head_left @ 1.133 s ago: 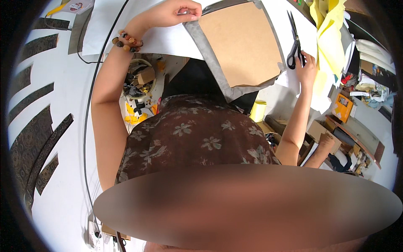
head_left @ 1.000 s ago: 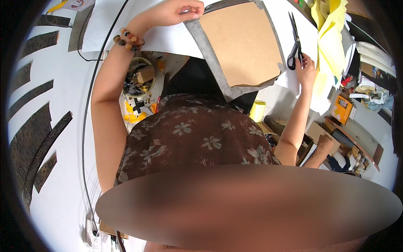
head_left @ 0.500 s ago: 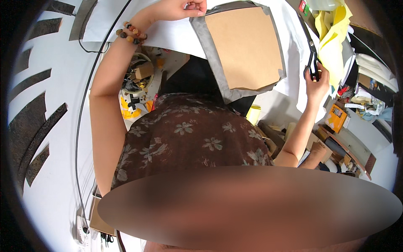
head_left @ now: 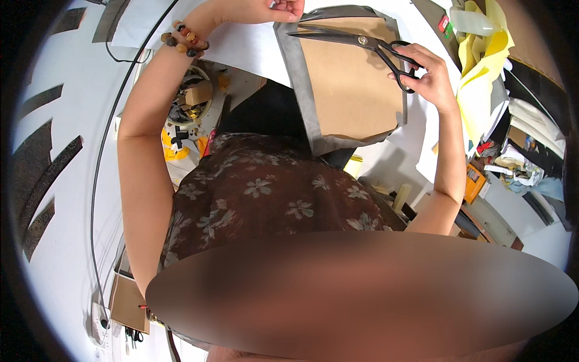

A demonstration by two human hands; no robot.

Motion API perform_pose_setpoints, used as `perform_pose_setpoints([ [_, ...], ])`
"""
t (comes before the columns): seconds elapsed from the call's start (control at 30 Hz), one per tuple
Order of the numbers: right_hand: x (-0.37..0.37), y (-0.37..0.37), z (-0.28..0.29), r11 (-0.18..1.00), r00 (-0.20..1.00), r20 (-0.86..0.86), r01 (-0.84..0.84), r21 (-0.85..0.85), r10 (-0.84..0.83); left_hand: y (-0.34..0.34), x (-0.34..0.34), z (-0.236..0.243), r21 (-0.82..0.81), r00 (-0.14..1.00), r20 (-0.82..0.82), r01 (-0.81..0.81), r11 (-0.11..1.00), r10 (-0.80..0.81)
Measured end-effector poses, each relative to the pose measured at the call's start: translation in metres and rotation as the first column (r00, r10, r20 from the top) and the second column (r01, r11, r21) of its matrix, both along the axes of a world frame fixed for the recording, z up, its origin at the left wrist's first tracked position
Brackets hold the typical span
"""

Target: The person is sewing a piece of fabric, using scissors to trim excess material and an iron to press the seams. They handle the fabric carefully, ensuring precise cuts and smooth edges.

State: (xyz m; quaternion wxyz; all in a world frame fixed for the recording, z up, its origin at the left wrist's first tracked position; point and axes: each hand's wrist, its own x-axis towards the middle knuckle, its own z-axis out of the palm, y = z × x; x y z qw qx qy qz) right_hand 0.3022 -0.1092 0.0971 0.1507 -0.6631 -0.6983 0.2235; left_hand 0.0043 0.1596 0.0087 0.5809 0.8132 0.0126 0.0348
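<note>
Evidently grasping black scissors (head_left: 362, 40) in the right hand (head_left: 433, 75), blades held over the brown board (head_left: 344, 90). Can't tell whether pinching or merely touching the far-left corner of the grey sheet (head_left: 300, 96) with the half-curled left hand (head_left: 280, 10). Seems partway along: board already on sheet, grey margins left exposed, no fresh cut visible. Overhanging the near edge of the white bench (head_left: 244, 60); toward its right edge, crumpled yellow sheets (head_left: 479, 102). Below the near edge, a scrap-filled bin (head_left: 210, 90). Farther right, an orange box (head_left: 474, 183) and heaped clutter (head_left: 512, 160).
</note>
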Motion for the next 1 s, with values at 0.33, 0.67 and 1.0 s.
perform_pose_setpoints([
  [0.33,0.010,0.020,-0.016,0.997,0.995,-0.069,-0.079,-0.013,0.078,0.000,0.001,0.007,0.043,0.999,-0.031,0.017,0.999,-0.015],
  [0.67,0.012,0.025,-0.022,0.989,0.989,0.020,-0.144,0.035,0.144,0.002,0.002,0.003,0.003,0.999,-0.022,0.043,0.999,-0.043],
  [1.0,0.009,0.025,-0.018,0.969,0.970,0.098,-0.232,0.090,0.223,0.001,-0.001,0.007,-0.033,1.000,-0.008,0.015,0.999,-0.015],
])
